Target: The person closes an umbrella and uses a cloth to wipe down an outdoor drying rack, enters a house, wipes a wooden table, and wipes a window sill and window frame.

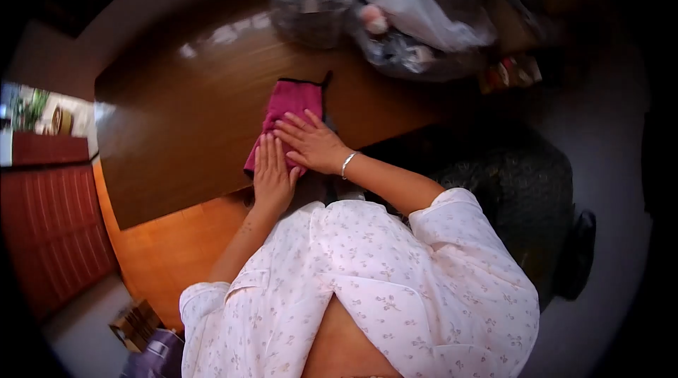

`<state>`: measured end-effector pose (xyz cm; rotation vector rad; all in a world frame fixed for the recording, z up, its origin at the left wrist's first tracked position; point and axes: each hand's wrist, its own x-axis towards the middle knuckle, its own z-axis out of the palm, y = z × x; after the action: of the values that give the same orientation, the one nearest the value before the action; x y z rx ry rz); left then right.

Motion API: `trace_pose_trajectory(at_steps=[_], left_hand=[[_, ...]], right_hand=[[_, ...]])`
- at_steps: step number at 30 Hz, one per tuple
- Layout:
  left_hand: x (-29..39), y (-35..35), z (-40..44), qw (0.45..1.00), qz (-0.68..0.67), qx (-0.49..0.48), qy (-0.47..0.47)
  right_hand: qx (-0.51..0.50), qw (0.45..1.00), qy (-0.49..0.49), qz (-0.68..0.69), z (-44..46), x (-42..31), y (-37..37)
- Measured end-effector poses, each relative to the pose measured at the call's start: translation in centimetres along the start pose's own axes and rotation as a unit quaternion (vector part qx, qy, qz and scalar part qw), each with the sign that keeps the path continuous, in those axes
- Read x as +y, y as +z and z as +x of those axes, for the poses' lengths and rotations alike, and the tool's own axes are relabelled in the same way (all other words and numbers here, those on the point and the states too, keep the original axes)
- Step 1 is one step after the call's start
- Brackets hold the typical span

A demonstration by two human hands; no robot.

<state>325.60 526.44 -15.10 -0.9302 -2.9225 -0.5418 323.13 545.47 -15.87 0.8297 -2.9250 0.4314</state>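
Observation:
A magenta cloth (pixel 294 95) with dark edging lies folded near the front edge of the brown wooden table (pixel 176 138). A small dark loop sticks out from its far right corner. My left hand (pixel 272 174) rests flat on the near part of the cloth, fingers stretched out and close together. Pressed flat beside it, my right hand (pixel 314 143) has its fingers spread over the middle of the cloth, with a silver bracelet at the wrist. The fingertips of both hands come close together. Part of the cloth is hidden under them.
Clear plastic bags (pixel 417 10) with things inside stand at the table's far right, beside a small colourful packet (pixel 512 73). A dark, textured chair (pixel 515 187) is on my right. Left of the table are a reddish slatted panel (pixel 53 215) and a wooden crate (pixel 135 325).

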Motion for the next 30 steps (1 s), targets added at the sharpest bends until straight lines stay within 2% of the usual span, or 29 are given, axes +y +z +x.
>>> trace_pose_trajectory(at_steps=[1, 4, 8, 10, 13, 14, 15, 16, 17, 20, 22, 23, 27, 29, 30], left_hand=[[0.3, 0.4, 1.4, 0.999, -0.001, 0.013, 0.046], [3.2, 1.9, 6.3, 0.99, -0.014, -0.038, 0.136], [8.9, 5.9, 11.7, 0.97, -0.055, -0.006, 0.237], [12.0, 7.2, 13.9, 0.965, -0.059, -0.037, 0.252], [16.1, 9.6, 16.4, 0.956, -0.091, -0.02, 0.277], [17.4, 9.9, 17.2, 0.954, -0.088, -0.059, 0.281], [18.4, 10.3, 17.7, 0.951, -0.085, -0.098, 0.281], [19.0, 11.1, 17.6, 0.951, -0.07, -0.046, 0.299], [19.3, 11.1, 17.3, 0.952, -0.059, -0.042, 0.299], [17.9, 10.9, 15.4, 0.953, -0.016, -0.032, 0.299], [16.1, 10.2, 13.4, 0.949, 0.029, -0.026, 0.314], [15.1, 9.6, 12.0, 0.949, 0.039, -0.018, 0.311], [10.1, 8.0, 6.2, 0.958, 0.065, 0.014, 0.28], [7.5, 6.9, 3.3, 0.963, 0.075, 0.027, 0.256], [6.5, 6.8, 2.3, 0.966, 0.084, 0.03, 0.244]], right_hand=[[0.01, 0.999, 0.032, -0.008, -1.2, 0.9, -0.6], [0.025, 0.991, 0.133, -0.02, -5.3, 4.4, -1.9], [0.053, 0.972, 0.228, -0.003, -11.3, 9.9, -4.5], [0.043, 0.964, 0.258, -0.037, -14.5, 12.8, -4.4], [0.057, 0.95, 0.289, -0.105, -18.0, 16.0, -7.4], [0.067, 0.933, 0.33, -0.125, -19.3, 17.2, -7.0], [0.111, 0.927, 0.324, -0.15, -20.6, 18.8, -6.0], [0.1, 0.921, 0.358, -0.111, -21.2, 18.9, -5.9], [0.068, 0.916, 0.372, -0.134, -21.4, 18.7, -5.8], [0.079, 0.914, 0.37, -0.145, -20.5, 16.1, -5.2], [0.093, 0.934, 0.319, -0.127, -20.2, 13.8, -4.3], [0.064, 0.943, 0.305, -0.116, -19.7, 12.4, -4.3], [0.034, 0.983, 0.162, -0.081, -16.9, 8.5, -3.8], [-0.039, 0.992, 0.083, -0.088, -14.6, 7.2, -4.5], [-0.044, 0.994, 0.06, -0.084, -13.4, 7.5, -4.0]])
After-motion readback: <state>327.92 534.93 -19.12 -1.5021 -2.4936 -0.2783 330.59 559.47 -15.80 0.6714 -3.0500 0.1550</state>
